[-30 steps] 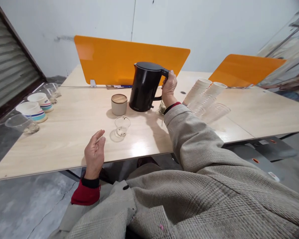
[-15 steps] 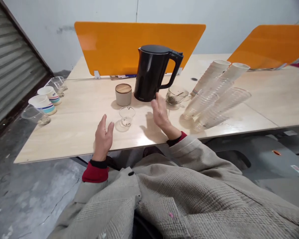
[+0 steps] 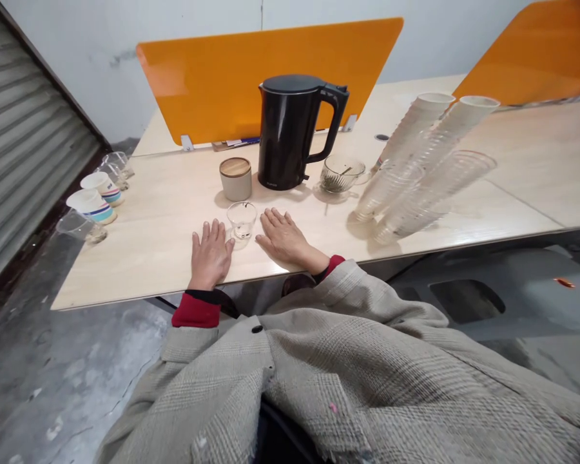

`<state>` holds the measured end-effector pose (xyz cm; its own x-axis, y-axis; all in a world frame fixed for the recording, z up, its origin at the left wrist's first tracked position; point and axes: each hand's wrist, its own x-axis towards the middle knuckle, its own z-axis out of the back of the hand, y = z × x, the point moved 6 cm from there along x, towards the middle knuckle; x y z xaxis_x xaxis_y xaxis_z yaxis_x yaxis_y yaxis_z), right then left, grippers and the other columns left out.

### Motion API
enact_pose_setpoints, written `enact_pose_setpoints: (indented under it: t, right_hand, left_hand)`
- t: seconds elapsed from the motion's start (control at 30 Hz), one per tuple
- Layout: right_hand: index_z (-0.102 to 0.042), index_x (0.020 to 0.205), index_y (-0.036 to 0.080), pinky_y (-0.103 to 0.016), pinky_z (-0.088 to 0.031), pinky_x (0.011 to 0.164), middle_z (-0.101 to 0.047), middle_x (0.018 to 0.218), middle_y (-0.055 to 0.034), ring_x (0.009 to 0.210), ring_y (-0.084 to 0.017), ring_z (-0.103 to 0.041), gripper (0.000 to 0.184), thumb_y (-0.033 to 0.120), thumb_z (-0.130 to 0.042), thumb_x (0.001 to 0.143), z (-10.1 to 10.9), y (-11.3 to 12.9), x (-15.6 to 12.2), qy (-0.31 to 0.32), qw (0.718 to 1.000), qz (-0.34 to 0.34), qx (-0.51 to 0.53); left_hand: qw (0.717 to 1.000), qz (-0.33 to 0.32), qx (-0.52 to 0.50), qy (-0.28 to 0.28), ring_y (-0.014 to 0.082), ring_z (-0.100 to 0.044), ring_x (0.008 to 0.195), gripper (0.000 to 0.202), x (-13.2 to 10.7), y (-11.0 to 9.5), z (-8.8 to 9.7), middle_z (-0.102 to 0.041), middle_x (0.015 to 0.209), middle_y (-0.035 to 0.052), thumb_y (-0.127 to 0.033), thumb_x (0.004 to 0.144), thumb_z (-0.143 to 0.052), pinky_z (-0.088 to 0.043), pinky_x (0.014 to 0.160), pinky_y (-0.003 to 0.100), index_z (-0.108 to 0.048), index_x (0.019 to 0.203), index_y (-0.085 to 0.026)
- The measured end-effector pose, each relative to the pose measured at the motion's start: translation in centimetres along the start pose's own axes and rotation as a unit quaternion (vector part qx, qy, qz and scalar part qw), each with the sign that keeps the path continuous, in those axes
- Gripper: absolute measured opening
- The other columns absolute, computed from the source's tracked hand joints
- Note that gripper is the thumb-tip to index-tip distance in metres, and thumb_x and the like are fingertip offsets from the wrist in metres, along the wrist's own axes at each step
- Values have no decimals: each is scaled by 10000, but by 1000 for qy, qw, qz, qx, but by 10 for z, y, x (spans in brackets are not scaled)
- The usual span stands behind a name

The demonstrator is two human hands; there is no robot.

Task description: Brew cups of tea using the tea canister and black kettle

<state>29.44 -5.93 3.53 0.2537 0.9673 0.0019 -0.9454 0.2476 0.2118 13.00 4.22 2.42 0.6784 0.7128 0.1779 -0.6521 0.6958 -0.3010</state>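
Note:
My left hand (image 3: 211, 255) lies palm down on the pale wooden table (image 3: 145, 258), fingers stretched out, just left of a clear plastic cup (image 3: 242, 221). The cup stands upright with a few dark bits in it. To its right, my right hand (image 3: 285, 238) rests flat with the fingers extended, holding nothing. Behind the cup is a beige canister (image 3: 236, 183) with a wooden lid. A black electric kettle (image 3: 290, 135) stands beyond, its handle to the right. Right of the kettle sits a glass cup (image 3: 339, 175) holding dark dry leaves and what looks like a thin stick.
Tall nested stacks of clear plastic cups (image 3: 410, 200) and paper cups (image 3: 428, 116) stand at the right. Used-looking paper cups (image 3: 93, 205) and plastic cups (image 3: 80, 225) line the left edge. An orange divider (image 3: 212, 84) rises behind the kettle; a grey chair (image 3: 526, 290) is at lower right.
Both hands have come down flat onto the table on either side of the plastic cup. My right hand has moved left, away from the kettle's base. The view has shifted slightly.

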Motion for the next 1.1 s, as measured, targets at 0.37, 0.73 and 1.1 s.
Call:
enact_pose_setpoints:
  t: [0.37,0.73,1.1]
  right_hand:
    - [-315,1691,-17,-607,-143,1380,-209,1804,-249,1708,-383,-174,758,458,-350,1101,-2,1,0,-8,1000,0,3]
    - [-321,1693,-19,-591,-151,1384,-228,1804,-231,1708,-369,-183,762,442,-363,1089,-7,-1,1,-9,1000,-1,-7]
    - [-293,1706,-15,-586,-156,1381,-212,1808,-228,1709,-367,-179,779,457,-350,1089,-14,-4,5,-8,1000,-2,-17]
  left_hand:
    - [1000,-7,-1,19,372,-233,1695,669,3,0,-2,-329,1787,160,-468,1079,-383,-136,1362,689,-423,1672,-161]
    - [1000,-6,-3,12,340,-259,1691,691,1,0,-4,-328,1776,194,-439,1063,-405,-173,1381,597,-422,1661,-94]
    - [993,12,99,65,291,-201,1709,701,-1,-6,1,-258,1809,160,-442,1112,-277,-191,1396,509,-316,1704,-67]
